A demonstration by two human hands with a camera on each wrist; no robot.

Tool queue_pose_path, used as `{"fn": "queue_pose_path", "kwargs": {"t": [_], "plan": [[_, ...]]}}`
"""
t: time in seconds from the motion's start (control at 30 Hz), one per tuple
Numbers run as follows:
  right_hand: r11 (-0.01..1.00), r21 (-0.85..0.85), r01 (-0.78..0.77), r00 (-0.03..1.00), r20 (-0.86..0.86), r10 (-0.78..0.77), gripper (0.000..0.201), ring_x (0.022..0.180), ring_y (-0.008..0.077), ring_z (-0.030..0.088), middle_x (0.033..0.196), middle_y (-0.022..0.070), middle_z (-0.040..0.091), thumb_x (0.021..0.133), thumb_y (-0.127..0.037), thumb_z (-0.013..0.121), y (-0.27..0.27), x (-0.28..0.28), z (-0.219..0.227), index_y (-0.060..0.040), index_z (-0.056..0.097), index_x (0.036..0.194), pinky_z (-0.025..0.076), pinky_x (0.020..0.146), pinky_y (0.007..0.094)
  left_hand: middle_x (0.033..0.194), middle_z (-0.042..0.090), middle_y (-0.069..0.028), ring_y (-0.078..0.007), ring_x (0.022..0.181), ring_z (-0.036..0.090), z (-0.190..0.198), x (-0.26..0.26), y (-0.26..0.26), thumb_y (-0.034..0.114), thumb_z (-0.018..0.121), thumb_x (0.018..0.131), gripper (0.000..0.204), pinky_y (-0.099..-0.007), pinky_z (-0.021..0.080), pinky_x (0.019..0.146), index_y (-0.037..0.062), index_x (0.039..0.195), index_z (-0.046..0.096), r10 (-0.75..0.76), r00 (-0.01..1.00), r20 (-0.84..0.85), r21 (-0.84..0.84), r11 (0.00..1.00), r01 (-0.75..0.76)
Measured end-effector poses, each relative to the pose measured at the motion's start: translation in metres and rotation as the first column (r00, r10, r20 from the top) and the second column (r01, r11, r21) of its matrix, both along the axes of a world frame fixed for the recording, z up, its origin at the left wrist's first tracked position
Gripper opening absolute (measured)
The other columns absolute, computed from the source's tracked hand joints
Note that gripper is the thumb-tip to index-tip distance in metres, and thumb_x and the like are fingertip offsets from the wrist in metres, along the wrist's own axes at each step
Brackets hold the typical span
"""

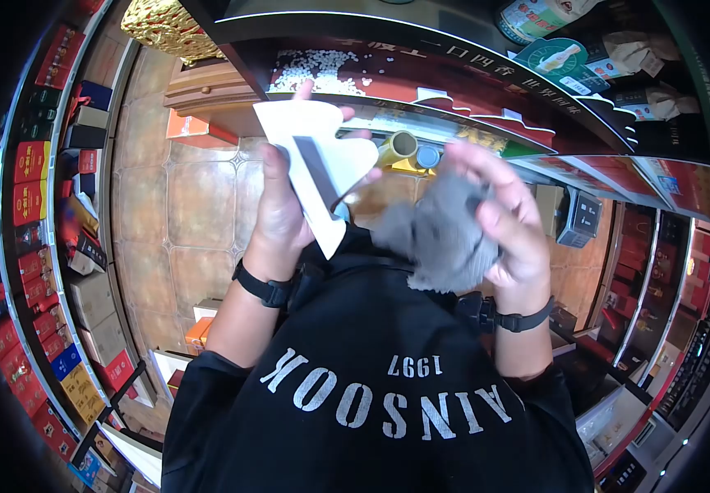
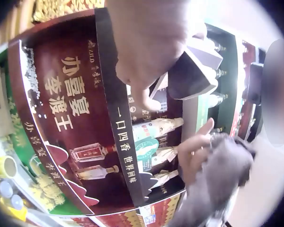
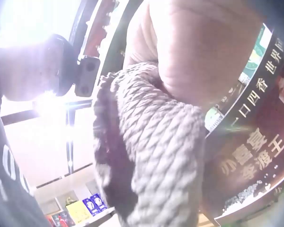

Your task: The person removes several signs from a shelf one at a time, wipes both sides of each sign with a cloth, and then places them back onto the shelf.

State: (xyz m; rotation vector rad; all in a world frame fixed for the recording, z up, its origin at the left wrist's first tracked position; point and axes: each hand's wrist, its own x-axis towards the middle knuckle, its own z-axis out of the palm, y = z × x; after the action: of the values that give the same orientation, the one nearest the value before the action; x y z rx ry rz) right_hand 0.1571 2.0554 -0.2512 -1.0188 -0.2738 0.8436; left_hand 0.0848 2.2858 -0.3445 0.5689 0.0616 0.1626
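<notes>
My left hand (image 1: 279, 201) grips a white scalloped panel (image 1: 351, 156) by its edge, thumb in front and fingers behind. A dark grey strip runs along the panel's face. In the left wrist view the panel (image 2: 194, 75) shows partly shaded below the left hand (image 2: 146, 42). To the right, my right hand (image 1: 521, 226) holds a crumpled grey cloth (image 1: 449, 234), which hangs in front of the black shirt, apart from the panel. Close up in the right wrist view, the cloth (image 3: 165, 142) has a ribbed, quilted weave and bunches under the right hand (image 3: 199, 47).
Ahead stands a dark display shelf (image 1: 486, 62) with bottles and scattered white bits (image 1: 318, 72). A gold cylinder (image 1: 402, 145) sits below it. Shelves with red boxes (image 1: 30, 160) line the left; more shelving (image 1: 618, 304) stands right. The floor is tiled (image 1: 199, 197).
</notes>
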Motion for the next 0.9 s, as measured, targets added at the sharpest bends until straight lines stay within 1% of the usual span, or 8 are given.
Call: {"fn": "queue_pose_path", "kwargs": {"t": [0.07,0.13,0.27,0.43,0.6,0.7,0.83,0.9], "plan": [[0.994,0.075,0.080,0.997,-0.028,-0.078,0.064,0.135,0.0197,0.055,0.143,0.0114,0.061,0.090,-0.009,0.078,0.025,0.003,0.011,0.0032,0.053,0.148,0.044,0.114,0.0368,0.148,0.053,-0.0143,-0.0308,0.135,0.057,0.001,0.003,-0.013,0.079,0.049,0.093,0.102,-0.0501,0.054,0.108,0.0181,0.168,0.016,-0.011,0.999,-0.036,0.024,1.000,0.012],[0.996,-0.068,0.062,0.903,0.428,-0.027,0.064,0.138,0.0231,0.053,0.144,0.0110,0.058,0.092,-0.013,0.078,0.047,-0.004,0.000,0.0010,0.052,0.149,0.044,0.114,0.0385,0.145,0.056,-0.0130,-0.0256,0.137,0.055,0.017,0.001,-0.025,0.079,0.031,0.099,0.094,-0.0412,0.045,0.116,0.0129,0.165,0.025,-0.013,0.986,-0.168,0.083,0.996,0.027],[0.886,-0.284,0.366,0.249,0.947,0.200,0.048,0.114,0.0359,0.062,0.123,0.0152,0.061,0.084,-0.008,0.081,0.076,-0.020,-0.005,-0.0077,0.066,0.129,0.052,0.098,0.0435,0.135,0.059,-0.0114,-0.0238,0.129,0.058,0.018,0.004,-0.020,0.066,0.025,0.109,0.073,-0.0405,0.050,0.110,0.0130,0.158,0.036,0.050,0.974,-0.220,0.034,0.998,-0.044],[0.898,-0.321,0.302,0.287,0.929,0.235,0.040,0.102,0.0344,0.067,0.119,0.0129,0.063,0.082,0.000,0.077,0.066,-0.029,-0.028,-0.0056,0.068,0.120,0.056,0.089,0.0423,0.125,0.063,-0.0110,-0.0249,0.116,0.065,0.007,0.006,-0.013,0.067,0.023,0.110,0.075,-0.0411,0.056,0.103,0.0114,0.159,0.036,0.240,0.903,-0.355,0.191,0.965,-0.182],[0.887,-0.317,0.337,0.261,0.936,0.235,0.048,0.105,0.0340,0.065,0.120,0.0121,0.062,0.080,0.004,0.078,0.063,-0.025,-0.036,-0.0060,0.067,0.126,0.056,0.091,0.0402,0.141,0.047,-0.0157,-0.0208,0.131,0.052,0.002,0.002,-0.010,0.063,0.027,0.112,0.071,-0.0353,0.045,0.112,0.0096,0.158,0.036,0.354,0.886,-0.301,0.655,0.752,-0.078],[0.886,-0.310,0.346,0.099,0.951,0.294,0.056,0.106,0.0358,0.064,0.123,0.0122,0.062,0.078,0.003,0.079,0.080,-0.032,-0.036,-0.0060,0.063,0.131,0.056,0.090,0.0412,0.140,0.046,-0.0150,-0.0222,0.131,0.050,0.009,0.003,-0.008,0.061,0.027,0.112,0.070,-0.0360,0.043,0.113,0.0093,0.158,0.035,0.378,0.872,-0.311,0.646,0.757,-0.097],[0.868,-0.437,0.236,0.165,0.898,0.407,0.052,0.108,0.0380,0.063,0.126,0.0122,0.061,0.080,0.001,0.076,0.071,-0.033,-0.048,-0.0061,0.063,0.130,0.054,0.095,0.0472,0.148,0.040,-0.0169,-0.0262,0.140,0.041,-0.011,0.005,-0.004,0.058,0.024,0.114,0.066,-0.0401,0.033,0.120,0.0104,0.157,0.034,0.400,0.859,-0.319,0.511,0.836,-0.199],[0.863,-0.487,0.130,0.274,0.855,0.441,0.046,0.107,0.0370,0.064,0.123,0.0125,0.062,0.080,0.002,0.074,0.061,-0.031,-0.045,-0.0054,0.065,0.125,0.054,0.095,0.0462,0.143,0.046,-0.0147,-0.0229,0.134,0.047,-0.013,0.003,-0.002,0.058,0.024,0.113,0.067,-0.0369,0.039,0.116,0.0096,0.158,0.036,0.385,0.868,-0.315,0.498,0.845,-0.194]]}}
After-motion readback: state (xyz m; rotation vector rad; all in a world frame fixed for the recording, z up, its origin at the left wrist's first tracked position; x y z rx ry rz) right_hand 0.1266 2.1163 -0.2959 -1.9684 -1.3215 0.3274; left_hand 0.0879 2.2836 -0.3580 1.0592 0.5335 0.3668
